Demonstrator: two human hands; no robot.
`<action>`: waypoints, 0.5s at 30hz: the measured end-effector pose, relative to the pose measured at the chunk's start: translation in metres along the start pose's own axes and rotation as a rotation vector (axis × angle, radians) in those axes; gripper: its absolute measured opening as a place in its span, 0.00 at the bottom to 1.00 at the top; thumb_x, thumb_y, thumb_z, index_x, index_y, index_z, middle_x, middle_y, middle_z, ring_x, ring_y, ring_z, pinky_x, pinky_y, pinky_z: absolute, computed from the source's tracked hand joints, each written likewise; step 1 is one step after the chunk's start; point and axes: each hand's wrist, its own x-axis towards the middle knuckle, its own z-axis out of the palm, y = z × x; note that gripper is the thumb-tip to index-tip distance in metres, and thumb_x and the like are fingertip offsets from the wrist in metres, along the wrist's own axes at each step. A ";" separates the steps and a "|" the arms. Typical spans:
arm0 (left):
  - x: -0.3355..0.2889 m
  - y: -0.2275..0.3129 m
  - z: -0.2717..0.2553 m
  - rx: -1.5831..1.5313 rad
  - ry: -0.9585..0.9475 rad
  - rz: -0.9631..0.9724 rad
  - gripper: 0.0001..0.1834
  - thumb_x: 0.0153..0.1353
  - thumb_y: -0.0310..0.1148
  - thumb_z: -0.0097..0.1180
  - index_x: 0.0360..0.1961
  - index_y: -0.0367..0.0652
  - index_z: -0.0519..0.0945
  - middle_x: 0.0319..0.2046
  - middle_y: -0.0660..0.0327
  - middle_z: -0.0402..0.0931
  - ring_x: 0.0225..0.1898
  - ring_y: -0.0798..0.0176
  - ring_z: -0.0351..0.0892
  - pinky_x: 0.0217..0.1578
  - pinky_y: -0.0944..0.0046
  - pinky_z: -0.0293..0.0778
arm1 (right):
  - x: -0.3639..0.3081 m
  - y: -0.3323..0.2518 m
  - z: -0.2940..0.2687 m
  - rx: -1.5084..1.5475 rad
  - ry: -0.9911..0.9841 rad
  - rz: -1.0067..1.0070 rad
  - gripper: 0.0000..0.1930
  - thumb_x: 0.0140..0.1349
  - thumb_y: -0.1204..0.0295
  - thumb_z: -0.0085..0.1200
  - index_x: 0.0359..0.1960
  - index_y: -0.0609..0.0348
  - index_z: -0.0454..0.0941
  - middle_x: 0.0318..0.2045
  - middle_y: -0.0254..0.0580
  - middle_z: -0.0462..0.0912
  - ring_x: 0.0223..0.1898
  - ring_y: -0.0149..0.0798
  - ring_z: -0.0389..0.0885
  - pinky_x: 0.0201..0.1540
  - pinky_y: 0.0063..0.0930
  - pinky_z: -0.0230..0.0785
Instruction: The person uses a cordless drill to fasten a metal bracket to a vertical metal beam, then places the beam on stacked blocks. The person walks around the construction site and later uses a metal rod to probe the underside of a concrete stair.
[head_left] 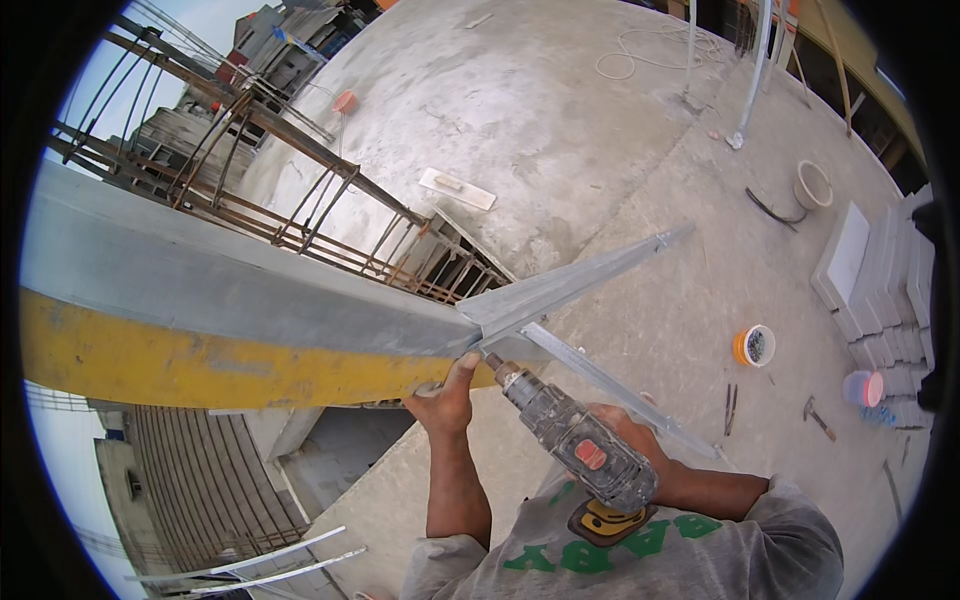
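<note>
A long beam (230, 345), grey above and yellow below, runs in from the left and ends in front of me. My left hand (447, 400) grips its lower edge near that end, thumb up beside the drill's tip and fingers partly hidden. A worn black-and-grey cordless drill (580, 440) with a red patch and a yellow-and-black battery is in my right hand (630, 435), its nose pointing at the beam end. Just past the tip, a grey metal profile (580, 285) slants away to the right. Below that, a thin metal strut (620, 390) angles toward my right forearm.
Rusty rebar cages (300, 220) line an opening at left. On the concrete floor lie a float (458, 188), a hammer (819, 418) and pliers-like tool (731, 410). An orange-and-white bucket of small parts (754, 346) stands before stacked grey blocks (880, 290). Metal poles (755, 75) rise beyond.
</note>
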 end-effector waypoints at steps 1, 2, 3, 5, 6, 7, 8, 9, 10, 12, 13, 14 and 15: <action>-0.001 0.000 0.001 -0.015 0.012 -0.013 0.40 0.44 0.24 0.72 0.58 0.34 0.63 0.51 0.55 0.69 0.51 0.60 0.71 0.55 0.59 0.67 | 0.000 -0.001 0.000 0.002 0.010 0.003 0.34 0.51 0.60 0.65 0.57 0.59 0.64 0.47 0.47 0.77 0.48 0.42 0.78 0.54 0.32 0.68; -0.001 -0.001 0.002 -0.039 0.015 -0.019 0.40 0.44 0.24 0.72 0.58 0.34 0.64 0.51 0.55 0.69 0.51 0.60 0.71 0.55 0.60 0.67 | 0.000 -0.002 -0.001 0.002 0.021 0.005 0.34 0.50 0.61 0.65 0.56 0.60 0.64 0.46 0.48 0.77 0.48 0.42 0.79 0.53 0.32 0.69; 0.003 0.004 -0.004 -0.022 0.023 -0.018 0.40 0.44 0.24 0.72 0.58 0.34 0.64 0.51 0.55 0.69 0.51 0.60 0.71 0.55 0.60 0.67 | 0.003 -0.005 0.005 0.037 0.037 -0.011 0.34 0.50 0.61 0.65 0.56 0.60 0.64 0.46 0.48 0.77 0.48 0.42 0.79 0.53 0.32 0.69; 0.006 0.005 -0.002 -0.037 0.029 -0.012 0.40 0.44 0.23 0.72 0.58 0.35 0.63 0.51 0.56 0.69 0.51 0.60 0.71 0.55 0.60 0.67 | 0.007 -0.005 0.005 0.071 0.067 -0.034 0.33 0.50 0.62 0.66 0.56 0.60 0.65 0.46 0.48 0.77 0.47 0.42 0.79 0.52 0.32 0.70; 0.006 0.005 -0.002 -0.043 0.026 -0.015 0.40 0.44 0.23 0.72 0.58 0.35 0.63 0.51 0.56 0.69 0.51 0.60 0.71 0.55 0.60 0.67 | 0.006 -0.006 0.004 0.064 0.059 -0.030 0.33 0.50 0.62 0.65 0.56 0.60 0.64 0.46 0.48 0.77 0.47 0.42 0.79 0.52 0.32 0.70; 0.007 0.005 -0.001 -0.051 0.024 -0.016 0.40 0.44 0.23 0.71 0.58 0.35 0.63 0.51 0.56 0.69 0.51 0.60 0.71 0.55 0.60 0.67 | 0.007 -0.006 0.003 0.055 0.052 -0.028 0.33 0.51 0.62 0.65 0.56 0.60 0.64 0.46 0.48 0.77 0.47 0.41 0.79 0.52 0.31 0.70; 0.007 0.005 -0.001 -0.061 0.012 -0.009 0.40 0.44 0.23 0.71 0.58 0.35 0.63 0.51 0.56 0.69 0.51 0.60 0.71 0.55 0.60 0.67 | 0.007 -0.007 0.002 0.047 0.043 -0.025 0.33 0.51 0.62 0.65 0.56 0.60 0.64 0.47 0.48 0.76 0.47 0.41 0.79 0.52 0.31 0.70; 0.006 0.006 0.000 -0.059 0.027 -0.032 0.40 0.43 0.23 0.71 0.58 0.35 0.63 0.51 0.56 0.69 0.51 0.60 0.71 0.55 0.60 0.67 | 0.006 -0.007 0.002 0.050 0.047 -0.022 0.32 0.51 0.62 0.64 0.56 0.60 0.65 0.46 0.48 0.77 0.47 0.41 0.79 0.51 0.31 0.70; 0.005 0.006 0.000 -0.061 0.032 -0.047 0.40 0.43 0.23 0.71 0.58 0.35 0.63 0.51 0.56 0.69 0.51 0.60 0.71 0.55 0.60 0.67 | 0.006 -0.008 0.002 0.052 0.051 -0.019 0.32 0.51 0.63 0.64 0.56 0.60 0.65 0.45 0.48 0.77 0.47 0.40 0.79 0.51 0.31 0.70; 0.003 0.006 0.000 -0.065 0.031 -0.060 0.40 0.43 0.22 0.71 0.58 0.35 0.64 0.51 0.56 0.69 0.51 0.60 0.71 0.54 0.60 0.67 | 0.005 -0.009 0.001 0.057 0.047 0.004 0.30 0.52 0.64 0.63 0.55 0.60 0.66 0.44 0.48 0.78 0.46 0.40 0.80 0.51 0.31 0.70; 0.003 0.005 0.000 -0.067 0.025 -0.056 0.40 0.43 0.22 0.71 0.57 0.35 0.64 0.50 0.56 0.69 0.51 0.60 0.71 0.54 0.60 0.67 | 0.005 -0.009 0.001 0.060 0.041 0.023 0.29 0.52 0.64 0.63 0.55 0.60 0.67 0.43 0.48 0.79 0.45 0.40 0.80 0.50 0.31 0.70; 0.004 0.004 0.000 -0.079 0.009 -0.041 0.39 0.43 0.22 0.71 0.57 0.36 0.64 0.50 0.56 0.69 0.50 0.60 0.71 0.54 0.60 0.67 | 0.005 -0.009 0.001 0.066 0.040 0.036 0.28 0.53 0.65 0.62 0.54 0.60 0.67 0.42 0.48 0.79 0.45 0.40 0.80 0.50 0.31 0.70; 0.004 0.003 0.000 -0.063 0.014 -0.053 0.39 0.43 0.22 0.71 0.57 0.36 0.65 0.50 0.56 0.70 0.50 0.61 0.71 0.54 0.60 0.67 | 0.005 -0.009 0.000 0.071 0.038 0.050 0.27 0.53 0.65 0.62 0.54 0.59 0.68 0.41 0.47 0.80 0.44 0.40 0.80 0.50 0.31 0.70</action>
